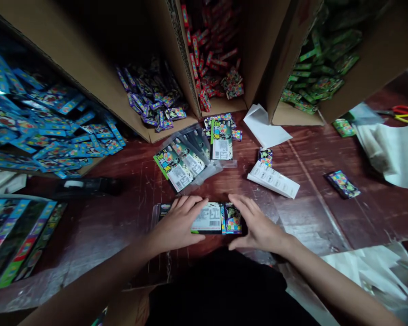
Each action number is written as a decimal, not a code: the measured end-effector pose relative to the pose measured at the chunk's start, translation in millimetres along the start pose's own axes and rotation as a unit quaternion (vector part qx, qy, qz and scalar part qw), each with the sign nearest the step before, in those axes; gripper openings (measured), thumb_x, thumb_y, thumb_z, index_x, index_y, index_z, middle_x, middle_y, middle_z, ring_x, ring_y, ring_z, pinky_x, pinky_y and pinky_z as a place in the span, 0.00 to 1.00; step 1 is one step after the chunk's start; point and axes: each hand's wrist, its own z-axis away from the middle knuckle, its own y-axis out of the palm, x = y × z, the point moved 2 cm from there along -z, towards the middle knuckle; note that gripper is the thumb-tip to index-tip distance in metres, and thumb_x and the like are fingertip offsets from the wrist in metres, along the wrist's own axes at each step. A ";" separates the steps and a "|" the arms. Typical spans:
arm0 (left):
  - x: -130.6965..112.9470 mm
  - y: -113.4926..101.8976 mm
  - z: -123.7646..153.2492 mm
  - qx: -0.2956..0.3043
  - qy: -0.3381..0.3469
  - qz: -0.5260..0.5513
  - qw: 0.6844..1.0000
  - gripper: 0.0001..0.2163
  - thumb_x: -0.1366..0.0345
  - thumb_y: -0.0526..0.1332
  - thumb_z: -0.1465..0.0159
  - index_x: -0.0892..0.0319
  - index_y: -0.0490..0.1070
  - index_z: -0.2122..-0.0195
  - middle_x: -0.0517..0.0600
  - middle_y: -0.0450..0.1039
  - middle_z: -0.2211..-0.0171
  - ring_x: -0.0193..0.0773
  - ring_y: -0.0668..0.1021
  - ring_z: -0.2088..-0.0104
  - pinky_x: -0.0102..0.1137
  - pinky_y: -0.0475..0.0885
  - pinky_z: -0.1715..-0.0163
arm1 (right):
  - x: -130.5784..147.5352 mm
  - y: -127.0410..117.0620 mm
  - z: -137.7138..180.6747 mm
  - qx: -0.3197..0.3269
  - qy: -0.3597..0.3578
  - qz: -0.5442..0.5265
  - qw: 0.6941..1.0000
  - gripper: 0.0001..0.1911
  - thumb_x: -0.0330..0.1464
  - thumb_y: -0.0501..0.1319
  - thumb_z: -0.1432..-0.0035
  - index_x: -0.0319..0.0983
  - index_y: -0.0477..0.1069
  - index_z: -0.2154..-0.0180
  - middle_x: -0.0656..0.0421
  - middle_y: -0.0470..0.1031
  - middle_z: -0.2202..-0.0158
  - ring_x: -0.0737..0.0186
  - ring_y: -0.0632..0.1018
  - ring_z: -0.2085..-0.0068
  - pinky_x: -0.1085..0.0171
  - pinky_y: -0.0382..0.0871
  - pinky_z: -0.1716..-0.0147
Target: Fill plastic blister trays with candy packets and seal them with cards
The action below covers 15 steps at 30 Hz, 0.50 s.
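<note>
A printed plastic pouch (206,218) with a white barcode label lies flat on the table in front of me. My left hand (181,222) rests over its left part, fingers along the top edge and thumb near the bottom edge. Against the pouch's right end sits a small purple-and-black candy packet (233,218), with a narrow blue-edged strip between them. My right hand (260,225) curves around the packet's right end, its thumb and fingers spread apart. Beyond the hands lie a fan of similar pouches (182,165) and another labelled pouch (221,147).
Open cartons hold blue packets (54,117), purple packets (153,99), red packets (214,63) and green packets (316,81). On the right are a sticker sheet (275,181), a loose packet (343,184) and scissors (406,113). Striped filled packs (17,235) lie at left.
</note>
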 end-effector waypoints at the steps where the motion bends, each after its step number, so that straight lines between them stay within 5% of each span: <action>1: 1.3 2.7 -0.6 0.002 -0.007 0.006 1.000 0.43 0.58 0.71 0.44 0.53 0.53 0.30 0.56 0.62 0.37 0.55 0.66 0.40 0.50 0.62 0.38 | -3.9 -2.8 1.9 0.005 0.002 -0.006 1.000 0.63 0.50 0.74 0.50 0.42 0.37 0.27 0.42 0.55 0.32 0.39 0.60 0.33 0.40 0.60 0.36; 6: 4.0 8.0 -4.9 0.003 -0.004 0.020 1.000 0.43 0.58 0.71 0.44 0.53 0.52 0.30 0.57 0.62 0.37 0.56 0.65 0.39 0.51 0.60 0.37 | -18.1 -16.6 2.3 0.032 -0.029 -0.004 0.999 0.42 0.43 0.70 0.41 0.41 0.54 0.32 0.44 0.64 0.36 0.44 0.66 0.35 0.42 0.61 0.37; 15: 7.9 8.6 -13.8 -0.009 -0.001 0.027 1.000 0.44 0.58 0.71 0.45 0.50 0.51 0.29 0.56 0.61 0.37 0.57 0.65 0.39 0.50 0.62 0.38 | -32.2 -22.3 -12.5 0.022 -0.063 -0.032 0.997 0.40 0.46 0.72 0.44 0.40 0.62 0.36 0.44 0.68 0.39 0.45 0.68 0.37 0.44 0.64 0.38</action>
